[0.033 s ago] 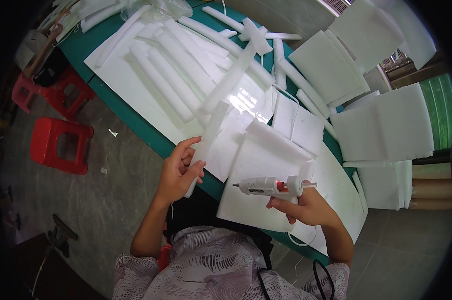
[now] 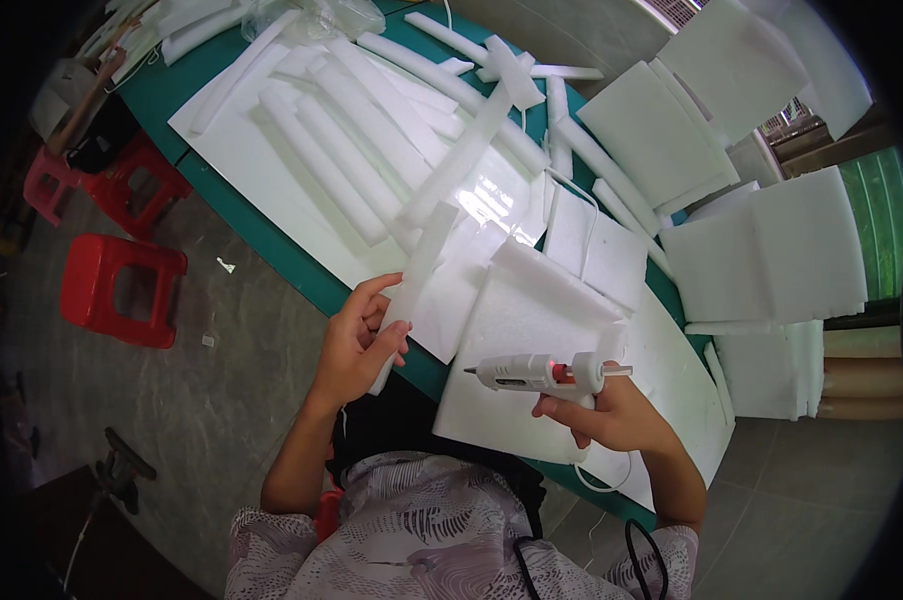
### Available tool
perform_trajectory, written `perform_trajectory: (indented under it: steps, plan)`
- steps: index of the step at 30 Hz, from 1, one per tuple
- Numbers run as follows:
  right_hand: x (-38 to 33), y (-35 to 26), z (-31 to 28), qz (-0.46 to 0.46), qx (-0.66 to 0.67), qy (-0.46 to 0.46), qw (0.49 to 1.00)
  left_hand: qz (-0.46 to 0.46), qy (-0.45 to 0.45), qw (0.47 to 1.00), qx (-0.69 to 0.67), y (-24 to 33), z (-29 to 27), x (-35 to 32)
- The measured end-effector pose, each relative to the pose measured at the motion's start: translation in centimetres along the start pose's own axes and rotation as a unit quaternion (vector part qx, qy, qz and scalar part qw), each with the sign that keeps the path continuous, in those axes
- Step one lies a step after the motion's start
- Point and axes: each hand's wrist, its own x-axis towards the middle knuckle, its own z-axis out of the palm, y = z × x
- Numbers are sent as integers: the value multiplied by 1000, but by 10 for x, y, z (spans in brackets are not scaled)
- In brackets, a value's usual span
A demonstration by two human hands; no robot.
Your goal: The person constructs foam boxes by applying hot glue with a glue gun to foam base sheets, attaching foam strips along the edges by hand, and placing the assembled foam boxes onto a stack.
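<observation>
Green surface (image 2: pixel 302 268) at frame centre carried white foam sheets; left hand (image 2: pixel 357 345) clasped a long white foam strip (image 2: pixel 419 275), right hand (image 2: pixel 612 418) gripped a white glue gun (image 2: pixel 537 373), seemingly mid-gluing, needing nozzle brought to strip.

brightness: well lit, even daylight-like, no dim spots on the table (image 2: pixel 222 215)
source: seems far right, window area
glare: shiny patch on the white foam sheet (image 2: pixel 497 195) mid-table; foam whites near blown out
shadows: soft, short, under the foam strips (image 2: pixel 322 150)
distortion: strong fisheye, table edge bends, black vignette at corners
focus: centre sharp; rim soft, red stools (image 2: pixel 122 290) left slightly smeared
</observation>
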Motion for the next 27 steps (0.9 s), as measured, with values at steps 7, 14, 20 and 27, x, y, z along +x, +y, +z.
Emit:
perform_trajectory:
  steps: [7,14,20,27]
  plan:
    - [-1,-2,3,22,-33,-9,999,-2,2,1000,-4,1,1,-1]
    - [-3,-10,5,25,-43,-16,999,6,3,1000,3,1,1,-1]
    - [-7,2,1,12,-23,-14,1000,32,12,999,-10,3,6,-2]
    - [-24,13,-11,-29,84,-9,996,23,35,999,6,3,8,-9]
